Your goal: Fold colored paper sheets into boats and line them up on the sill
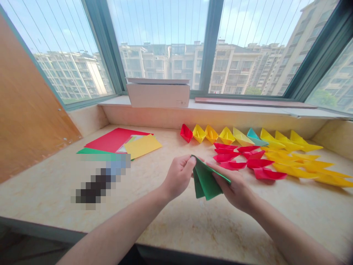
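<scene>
Green folded paper (208, 182), in the head view, is clamped between the left hand (178, 175), pinching its top corner, and the right hand (235, 187), gripping its side. Probably light and easily creased, it is best held by its folds. Beyond the left hand, a white cardboard box (157, 95) hides any contents.

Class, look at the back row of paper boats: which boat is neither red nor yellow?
The teal boat, sixth from the left, between the pale yellow boat and a brighter yellow boat; no other in that row is blue-green.
</scene>
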`<state>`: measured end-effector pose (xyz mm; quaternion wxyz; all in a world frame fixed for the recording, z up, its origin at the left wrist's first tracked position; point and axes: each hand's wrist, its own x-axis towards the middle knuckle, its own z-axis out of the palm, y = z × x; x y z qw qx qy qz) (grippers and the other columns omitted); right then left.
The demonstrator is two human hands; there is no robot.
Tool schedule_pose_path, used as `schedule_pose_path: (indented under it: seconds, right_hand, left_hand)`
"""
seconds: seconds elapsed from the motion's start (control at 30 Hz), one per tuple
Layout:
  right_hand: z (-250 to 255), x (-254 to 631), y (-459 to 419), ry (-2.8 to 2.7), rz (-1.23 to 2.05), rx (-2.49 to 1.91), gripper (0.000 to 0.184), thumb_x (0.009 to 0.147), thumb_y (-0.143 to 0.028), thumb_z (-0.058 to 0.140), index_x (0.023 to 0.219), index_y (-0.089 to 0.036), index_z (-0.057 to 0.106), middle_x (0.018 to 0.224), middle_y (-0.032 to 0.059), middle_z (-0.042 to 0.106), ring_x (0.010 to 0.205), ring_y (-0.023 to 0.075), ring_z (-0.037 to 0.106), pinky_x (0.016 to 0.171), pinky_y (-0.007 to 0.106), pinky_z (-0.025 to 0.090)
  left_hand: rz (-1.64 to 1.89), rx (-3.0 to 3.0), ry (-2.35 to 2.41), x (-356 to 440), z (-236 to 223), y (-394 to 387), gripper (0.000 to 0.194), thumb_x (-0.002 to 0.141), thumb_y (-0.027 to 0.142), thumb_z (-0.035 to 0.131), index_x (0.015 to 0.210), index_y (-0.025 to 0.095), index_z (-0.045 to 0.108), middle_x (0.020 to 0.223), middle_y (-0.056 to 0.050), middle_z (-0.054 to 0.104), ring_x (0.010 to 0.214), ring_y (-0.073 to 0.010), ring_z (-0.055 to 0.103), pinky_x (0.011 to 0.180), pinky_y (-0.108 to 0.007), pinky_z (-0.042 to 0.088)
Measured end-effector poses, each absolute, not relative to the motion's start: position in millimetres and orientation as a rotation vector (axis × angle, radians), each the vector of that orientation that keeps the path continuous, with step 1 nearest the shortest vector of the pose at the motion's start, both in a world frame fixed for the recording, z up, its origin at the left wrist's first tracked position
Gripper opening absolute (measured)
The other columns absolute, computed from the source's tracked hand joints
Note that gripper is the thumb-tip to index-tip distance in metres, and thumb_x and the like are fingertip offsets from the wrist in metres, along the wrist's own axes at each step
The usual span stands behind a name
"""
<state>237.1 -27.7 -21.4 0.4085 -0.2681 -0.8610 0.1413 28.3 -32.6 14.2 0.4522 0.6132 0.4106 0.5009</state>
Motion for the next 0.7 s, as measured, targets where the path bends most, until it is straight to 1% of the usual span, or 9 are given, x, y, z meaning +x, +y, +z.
schedule_pose_path:
  seconds: [0.07,0.13,0.2,0.33,0.4,0.5,0.53,0.63,0.7]
  right_hand:
    - [-20.0,237.4,-28.2,-2.248,0.298,-0.614,0.060,0.093,-0.005,0.041,0.147,-0.031,0.043,0.134,0.0075,0.064,0.110,0.0222,0.068,0.085,0.034,0.059]
    - [-17.3,236.5,-30.0,-2.307,0.218,-0.591,0.067,0.089,-0.001,0.039,0.149,-0.032,0.040,0.143,0.0090,0.055,0.122,0.0242,0.061,0.091,0.038,0.057]
    - [-14.1,234.6,-32.8,-2.335,0.129,-0.599,0.071,0.088,0.001,0.039,0.150,-0.032,0.039,0.146,0.0100,0.052,0.122,0.0245,0.061,0.090,0.038,0.057]
    - [-10.8,231.6,-37.1,-2.353,0.003,-0.642,0.070,0.087,0.002,0.040,0.147,-0.033,0.043,0.143,0.0107,0.054,0.118,0.0247,0.063,0.085,0.037,0.059]
    - [-11.4,232.1,-36.9,-2.341,0.062,-0.647,0.070,0.086,0.002,0.040,0.146,-0.033,0.045,0.141,0.0099,0.055,0.118,0.0244,0.062,0.086,0.037,0.059]
    - [-13.1,236.0,-33.2,-2.284,0.238,-0.612,0.069,0.085,0.002,0.041,0.144,-0.032,0.047,0.139,0.0083,0.057,0.121,0.0239,0.061,0.091,0.038,0.058]
    - [-13.4,237.8,-31.3,-2.270,0.283,-0.597,0.069,0.084,0.002,0.041,0.143,-0.032,0.048,0.137,0.0082,0.058,0.122,0.0238,0.060,0.092,0.039,0.057]
    - [-12.8,243.2,-25.7,-2.250,0.350,-0.552,0.068,0.084,0.003,0.041,0.143,-0.030,0.048,0.132,0.0084,0.062,0.121,0.0233,0.061,0.093,0.040,0.057]
    - [-11.6,245.3,-23.9,-2.257,0.349,-0.535,0.070,0.084,0.003,0.040,0.145,-0.030,0.046,0.132,0.0082,0.062,0.120,0.0229,0.061,0.093,0.040,0.057]
  left_hand:
    - [1.257,1.510,1.006,27.9,13.7,-33.1,0.036,0.093,0.037,0.047,0.093,0.012,0.074,0.073,-0.005,0.070,0.062,-0.0135,0.060,0.056,-0.021,0.047]
    - [1.290,1.523,0.994,27.5,12.6,-33.2,0.037,0.093,0.037,0.048,0.094,0.012,0.075,0.074,-0.005,0.070,0.063,-0.0143,0.061,0.057,-0.022,0.047]
    - [1.318,1.551,0.985,27.3,11.0,-33.0,0.037,0.093,0.036,0.048,0.093,0.012,0.075,0.073,-0.005,0.070,0.064,-0.0147,0.061,0.059,-0.022,0.047]
    - [1.311,1.556,0.979,27.1,8.5,-32.8,0.040,0.094,0.037,0.046,0.096,0.010,0.075,0.072,-0.006,0.071,0.061,-0.0153,0.062,0.059,-0.024,0.049]
    - [1.294,1.544,0.958,26.8,8.5,-33.0,0.041,0.094,0.039,0.046,0.102,0.010,0.074,0.078,-0.008,0.073,0.064,-0.0166,0.065,0.060,-0.025,0.051]
    - [1.262,1.517,0.883,26.0,10.8,-33.0,0.043,0.095,0.042,0.047,0.118,0.012,0.066,0.087,-0.010,0.076,0.071,-0.0186,0.070,0.065,-0.028,0.056]
    - [1.255,1.516,0.868,25.7,11.9,-32.7,0.043,0.095,0.042,0.048,0.121,0.012,0.065,0.090,-0.010,0.076,0.073,-0.0187,0.071,0.066,-0.028,0.057]
    - [1.245,1.526,0.867,24.9,14.6,-30.5,0.037,0.093,0.040,0.054,0.111,0.012,0.069,0.096,-0.011,0.076,0.076,-0.0182,0.072,0.068,-0.027,0.059]
    - [1.243,1.504,0.872,24.8,15.7,-28.9,0.035,0.092,0.039,0.056,0.104,0.011,0.072,0.096,-0.012,0.077,0.077,-0.0185,0.072,0.070,-0.028,0.060]
